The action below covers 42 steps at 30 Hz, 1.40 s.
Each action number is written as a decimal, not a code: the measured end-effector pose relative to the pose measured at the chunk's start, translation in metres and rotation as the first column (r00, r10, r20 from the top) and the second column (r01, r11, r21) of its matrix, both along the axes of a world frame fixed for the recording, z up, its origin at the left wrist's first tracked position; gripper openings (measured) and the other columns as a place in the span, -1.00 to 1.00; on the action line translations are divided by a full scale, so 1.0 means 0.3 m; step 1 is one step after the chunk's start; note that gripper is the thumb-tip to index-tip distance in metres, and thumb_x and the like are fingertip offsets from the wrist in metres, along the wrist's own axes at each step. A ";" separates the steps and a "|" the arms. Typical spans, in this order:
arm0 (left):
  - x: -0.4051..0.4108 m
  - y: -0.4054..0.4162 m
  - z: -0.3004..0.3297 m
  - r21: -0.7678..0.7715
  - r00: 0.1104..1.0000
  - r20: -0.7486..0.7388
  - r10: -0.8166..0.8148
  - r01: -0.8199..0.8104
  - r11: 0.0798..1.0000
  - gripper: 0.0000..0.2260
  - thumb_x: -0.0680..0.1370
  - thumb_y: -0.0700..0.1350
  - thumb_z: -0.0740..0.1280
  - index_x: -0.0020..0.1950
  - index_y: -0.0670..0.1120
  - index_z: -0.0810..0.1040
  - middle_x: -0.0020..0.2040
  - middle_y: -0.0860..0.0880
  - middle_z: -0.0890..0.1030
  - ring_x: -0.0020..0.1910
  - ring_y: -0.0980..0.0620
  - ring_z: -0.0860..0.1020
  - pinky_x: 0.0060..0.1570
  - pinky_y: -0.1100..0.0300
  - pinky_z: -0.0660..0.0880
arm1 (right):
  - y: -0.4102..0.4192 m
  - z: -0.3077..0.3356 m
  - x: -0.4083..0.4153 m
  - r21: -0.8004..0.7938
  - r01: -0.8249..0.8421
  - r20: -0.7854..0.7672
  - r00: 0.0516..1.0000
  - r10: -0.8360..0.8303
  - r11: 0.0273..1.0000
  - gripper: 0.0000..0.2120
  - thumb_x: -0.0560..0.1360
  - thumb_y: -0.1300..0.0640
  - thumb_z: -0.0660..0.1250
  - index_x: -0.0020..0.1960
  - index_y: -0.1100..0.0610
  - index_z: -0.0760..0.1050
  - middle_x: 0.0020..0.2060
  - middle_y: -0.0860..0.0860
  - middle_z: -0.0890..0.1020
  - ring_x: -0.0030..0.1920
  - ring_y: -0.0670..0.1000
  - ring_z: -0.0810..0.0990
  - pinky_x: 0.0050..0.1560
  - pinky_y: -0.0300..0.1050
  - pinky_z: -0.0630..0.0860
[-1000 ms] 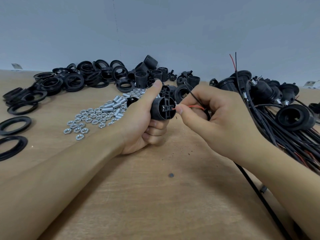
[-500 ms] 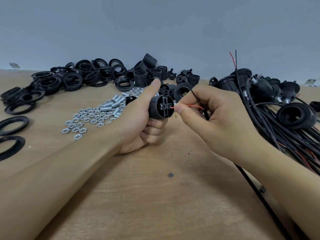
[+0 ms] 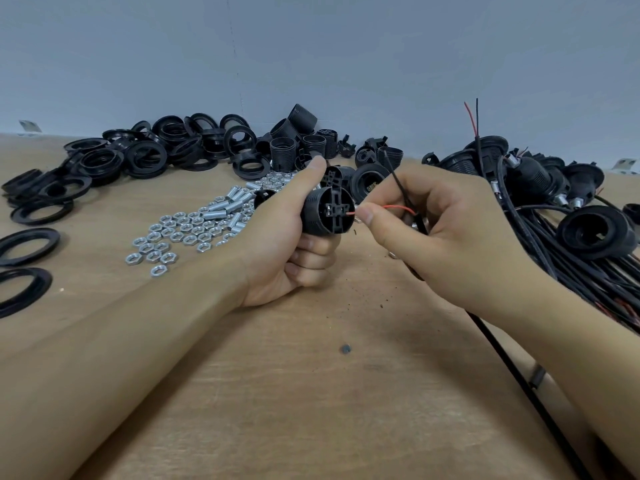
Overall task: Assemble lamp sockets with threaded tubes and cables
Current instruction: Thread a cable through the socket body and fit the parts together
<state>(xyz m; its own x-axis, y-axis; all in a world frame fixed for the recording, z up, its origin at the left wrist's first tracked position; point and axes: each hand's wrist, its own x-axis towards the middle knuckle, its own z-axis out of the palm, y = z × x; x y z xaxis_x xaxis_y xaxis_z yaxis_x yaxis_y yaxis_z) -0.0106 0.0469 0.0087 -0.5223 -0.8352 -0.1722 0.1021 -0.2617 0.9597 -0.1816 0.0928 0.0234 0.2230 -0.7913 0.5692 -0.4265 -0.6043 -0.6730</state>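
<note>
- Lamp socket (image 3: 329, 216), black, ribbed: held above the desk (image 3: 311, 393), terminal end turned toward the right hand.
- Left hand (image 3: 287, 244): fingers wrapped round the socket body, thumb lying along its top.
- Red wire (image 3: 398, 207): tip at the socket's terminal face; a thin black wire (image 3: 398, 181) rises beside it.
- Right hand (image 3: 446, 233): thumb and forefinger pinching the red wire; black cable (image 3: 512, 372) trails from under the wrist.
- Hex nuts (image 3: 166, 237) and threaded tubes (image 3: 228, 206): loose heap behind the left hand.
- Black rings (image 3: 156, 157): piled at far left.
- Spare socket bodies (image 3: 304, 140): far centre.
- Cabled sockets (image 3: 554, 202): heaped right.
</note>
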 end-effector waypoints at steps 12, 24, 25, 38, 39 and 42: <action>-0.006 -0.004 -0.005 -0.004 1.000 -0.015 0.016 -0.016 1.000 -0.47 0.59 0.38 0.04 -0.40 0.02 0.21 -0.53 0.08 0.10 -0.59 0.14 0.03 -0.59 0.36 0.01 | 0.013 -0.012 0.032 -0.069 -0.005 0.015 1.000 0.006 0.998 -0.87 0.52 0.26 0.39 -0.20 0.22 0.55 -0.40 0.14 0.48 -0.35 0.05 0.41 -0.34 -0.25 0.34; -0.014 0.002 -0.005 -0.043 0.999 0.019 0.044 -0.043 0.998 -0.43 0.59 0.37 0.04 -0.44 0.00 0.26 -0.52 0.07 0.10 -0.59 0.13 0.04 -0.56 0.36 0.03 | 0.008 -0.021 0.028 -0.081 0.029 -0.087 0.996 -0.036 0.996 -0.85 0.52 0.18 0.37 -0.21 0.18 0.52 -0.46 0.07 0.44 -0.41 0.05 0.37 -0.39 -0.33 0.27; -0.015 0.003 -0.005 -0.044 0.999 0.026 0.047 -0.046 0.998 -0.44 0.59 0.37 0.04 -0.43 0.00 0.26 -0.52 0.07 0.10 -0.58 0.13 0.04 -0.56 0.36 0.04 | 0.008 -0.021 0.027 -0.085 0.033 -0.090 0.995 -0.040 0.996 -0.85 0.52 0.18 0.37 -0.22 0.18 0.52 -0.47 0.06 0.43 -0.41 0.04 0.36 -0.39 -0.34 0.26; -0.023 0.011 -0.001 -0.056 0.993 0.073 0.089 -0.085 0.995 -0.45 0.60 0.36 0.06 -0.41 -0.01 0.23 -0.52 0.06 0.10 -0.56 0.11 0.02 -0.58 0.37 0.07 | 0.008 -0.023 0.033 -0.069 0.022 -0.102 0.994 -0.029 0.997 -0.84 0.52 0.22 0.37 -0.23 0.20 0.50 -0.47 0.08 0.45 -0.41 0.08 0.38 -0.41 -0.26 0.29; -0.023 0.012 -0.002 -0.059 0.993 0.072 0.096 -0.092 0.994 -0.44 0.60 0.36 0.06 -0.43 -0.01 0.24 -0.52 0.06 0.10 -0.56 0.11 0.02 -0.58 0.36 0.06 | 0.009 -0.023 0.032 -0.069 0.022 -0.105 0.994 -0.029 0.997 -0.84 0.51 0.21 0.37 -0.23 0.19 0.51 -0.47 0.08 0.45 -0.41 0.08 0.38 -0.41 -0.24 0.30; -0.026 0.011 -0.004 -0.067 0.992 0.067 0.107 -0.103 0.992 -0.43 0.60 0.35 0.05 -0.46 0.00 0.22 -0.53 0.07 0.11 -0.57 0.11 0.02 -0.57 0.36 0.06 | 0.010 -0.024 0.034 -0.062 0.019 -0.100 0.995 -0.025 0.998 -0.83 0.52 0.23 0.38 -0.24 0.19 0.51 -0.46 0.09 0.45 -0.42 0.08 0.38 -0.40 -0.19 0.31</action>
